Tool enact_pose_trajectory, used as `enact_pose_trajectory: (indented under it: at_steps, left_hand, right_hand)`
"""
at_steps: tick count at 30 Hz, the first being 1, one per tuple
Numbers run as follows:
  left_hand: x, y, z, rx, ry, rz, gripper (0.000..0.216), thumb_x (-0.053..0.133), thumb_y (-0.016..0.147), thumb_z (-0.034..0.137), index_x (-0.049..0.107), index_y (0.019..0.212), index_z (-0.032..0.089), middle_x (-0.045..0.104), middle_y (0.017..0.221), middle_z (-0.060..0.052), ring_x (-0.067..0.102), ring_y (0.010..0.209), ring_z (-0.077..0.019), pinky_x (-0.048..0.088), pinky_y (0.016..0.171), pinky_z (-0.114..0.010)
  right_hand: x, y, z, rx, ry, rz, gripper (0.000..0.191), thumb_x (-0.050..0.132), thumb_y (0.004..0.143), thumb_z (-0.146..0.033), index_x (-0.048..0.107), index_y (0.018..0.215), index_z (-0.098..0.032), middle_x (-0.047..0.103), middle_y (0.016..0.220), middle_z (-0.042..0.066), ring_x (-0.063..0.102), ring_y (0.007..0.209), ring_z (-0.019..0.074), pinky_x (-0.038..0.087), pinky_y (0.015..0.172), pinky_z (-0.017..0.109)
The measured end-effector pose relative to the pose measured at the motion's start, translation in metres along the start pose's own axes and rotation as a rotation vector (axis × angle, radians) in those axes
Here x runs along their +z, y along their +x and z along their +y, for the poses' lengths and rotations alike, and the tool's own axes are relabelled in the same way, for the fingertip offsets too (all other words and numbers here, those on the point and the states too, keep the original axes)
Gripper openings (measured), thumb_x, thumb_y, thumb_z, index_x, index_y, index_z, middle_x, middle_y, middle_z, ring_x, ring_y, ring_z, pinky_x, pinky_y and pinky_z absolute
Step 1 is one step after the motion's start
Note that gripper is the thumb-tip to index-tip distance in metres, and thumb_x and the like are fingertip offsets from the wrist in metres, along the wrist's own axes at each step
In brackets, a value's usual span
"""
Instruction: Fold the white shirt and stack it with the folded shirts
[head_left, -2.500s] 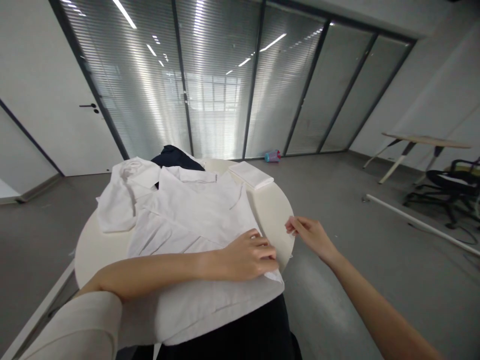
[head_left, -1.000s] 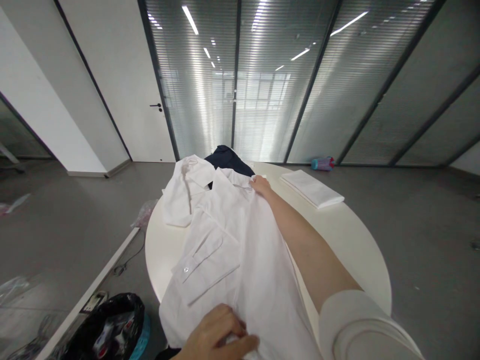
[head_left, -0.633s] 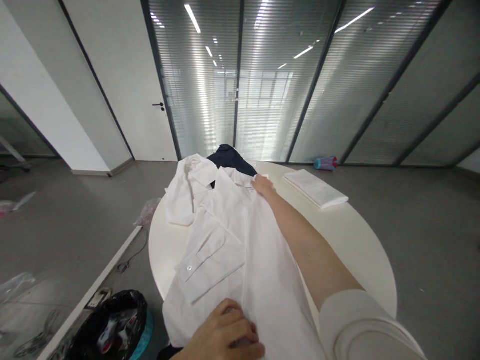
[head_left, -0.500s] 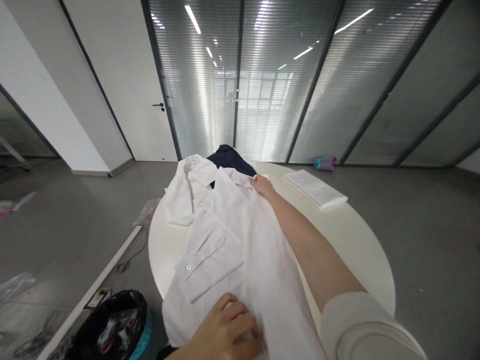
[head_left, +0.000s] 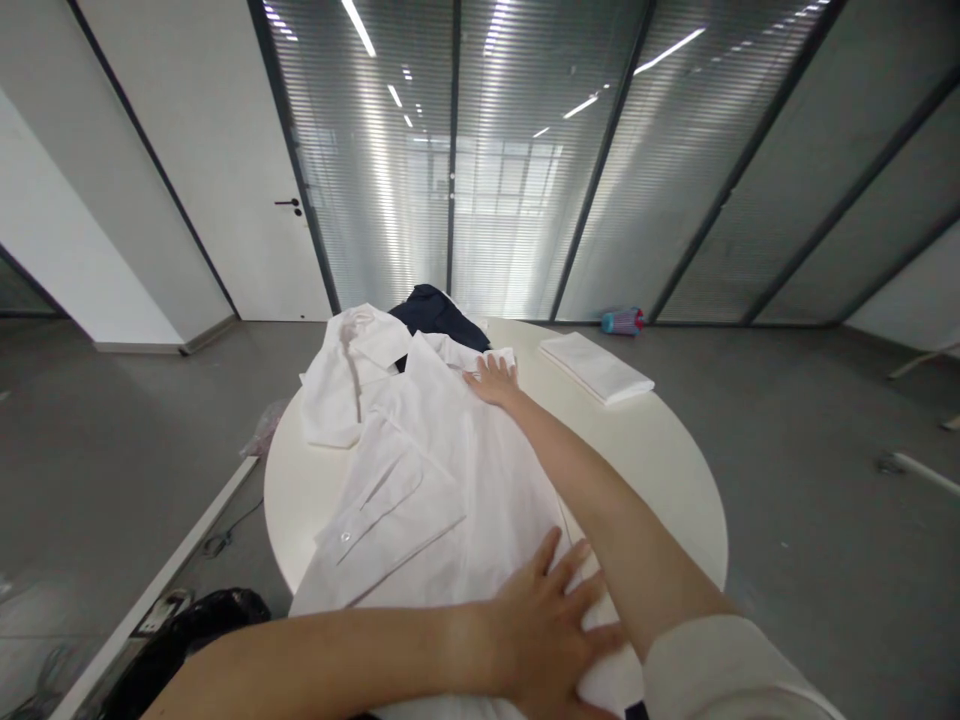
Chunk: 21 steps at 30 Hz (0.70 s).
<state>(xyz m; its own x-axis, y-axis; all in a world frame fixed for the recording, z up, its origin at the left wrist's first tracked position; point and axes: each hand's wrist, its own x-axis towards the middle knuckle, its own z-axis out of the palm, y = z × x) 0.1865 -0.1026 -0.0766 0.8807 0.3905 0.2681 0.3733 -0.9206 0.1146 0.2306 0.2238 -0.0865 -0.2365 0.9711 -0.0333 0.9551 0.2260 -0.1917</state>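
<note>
A white shirt [head_left: 435, 480] lies spread over the round white table, its buttoned cuff turned across the front. Near the collar end, my right hand [head_left: 493, 380] rests flat on the cloth with its fingers spread. My left hand [head_left: 551, 620] is close to me, reaching across the lower part of the shirt; its fingers are spread and the palm faces down on the fabric by the right edge. Neither hand grips anything that I can see.
Dark navy cloth [head_left: 439, 318] lies at the table's far side, behind the shirt. A folded white cloth [head_left: 598, 367] sits toward the right of the round table [head_left: 675, 470]. On the floor are a black-lined bin [head_left: 187, 650] at lower left and a blue-and-pink package [head_left: 622, 321] by the glass wall.
My left hand has moved right across the shirt and spread its fingers. My right hand's fingers have opened out flat near the collar. The view has shifted to the right.
</note>
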Motion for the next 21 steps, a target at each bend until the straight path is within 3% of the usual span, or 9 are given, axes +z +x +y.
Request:
enact_pose_trajectory:
  at_steps: [5,9,12,14,16,18,21]
  left_hand:
    - [-0.002,-0.002,0.003,0.076,0.096,-0.05,0.077,0.057,0.089,0.064,0.047,0.151,0.019,0.04,0.156,-0.021,0.027,0.148,-0.0426,0.019,0.118,-0.067]
    - [0.007,0.003,0.003,0.137,0.137,-0.016,0.04,0.056,0.095,0.044,0.07,0.127,0.024,0.055,0.145,-0.017,0.041,0.142,-0.0401,0.025,0.115,-0.069]
    - [-0.001,-0.003,0.007,0.246,0.031,-0.048,0.024,0.055,0.097,0.03,0.078,0.099,0.028,0.069,0.129,-0.006,0.054,0.132,-0.0291,0.03,0.119,-0.056]
    - [-0.02,-0.014,0.007,0.276,-0.184,-0.084,0.025,0.052,0.099,0.025,0.077,0.098,0.028,0.074,0.12,-0.002,0.061,0.124,-0.0194,0.038,0.117,-0.038]
    - [-0.047,-0.033,-0.004,0.15,-0.445,-0.014,0.024,0.05,0.1,0.026,0.073,0.106,0.024,0.075,0.113,-0.002,0.066,0.113,-0.0146,0.048,0.104,-0.026]
    - [-0.075,-0.058,-0.028,-0.129,-0.611,0.197,0.023,0.051,0.099,0.029,0.072,0.102,0.02,0.077,0.099,-0.004,0.071,0.093,-0.0151,0.055,0.088,-0.026]
    - [-0.107,-0.103,-0.087,-0.644,-0.561,0.671,0.026,0.055,0.093,0.034,0.07,0.079,0.018,0.073,0.078,-0.005,0.067,0.075,-0.0167,0.054,0.075,-0.029]
  right_hand:
    - [0.006,0.007,-0.005,0.027,-0.004,-0.027,0.087,0.013,0.095,-0.075,0.011,0.163,-0.021,0.002,0.17,0.008,-0.002,0.155,0.0335,-0.002,0.121,0.058]
    - [0.003,0.008,-0.005,-0.007,0.057,0.055,0.084,0.021,0.096,-0.073,0.019,0.161,-0.021,0.016,0.168,0.01,0.01,0.154,0.0333,0.003,0.121,0.059]
    - [-0.003,0.001,-0.004,-0.025,0.115,0.162,0.073,0.027,0.1,-0.064,0.032,0.156,-0.019,0.034,0.161,0.013,0.024,0.149,0.0316,0.013,0.12,0.055]
    - [-0.009,-0.008,-0.007,-0.018,0.136,0.234,0.062,0.026,0.103,-0.051,0.036,0.154,-0.015,0.039,0.157,0.015,0.028,0.147,0.0302,0.017,0.12,0.051]
    - [-0.017,-0.022,-0.016,-0.023,0.146,0.3,0.053,0.028,0.104,-0.037,0.041,0.149,-0.014,0.042,0.154,0.016,0.032,0.144,0.0283,0.02,0.119,0.046]
    - [-0.023,-0.042,-0.034,-0.127,0.17,0.358,0.042,0.035,0.101,-0.027,0.055,0.137,-0.016,0.05,0.144,0.015,0.041,0.136,0.026,0.026,0.116,0.041]
    - [-0.026,-0.086,-0.077,-0.535,0.208,0.341,0.029,0.044,0.096,-0.017,0.067,0.112,-0.014,0.064,0.118,0.012,0.056,0.116,0.023,0.037,0.104,0.036]
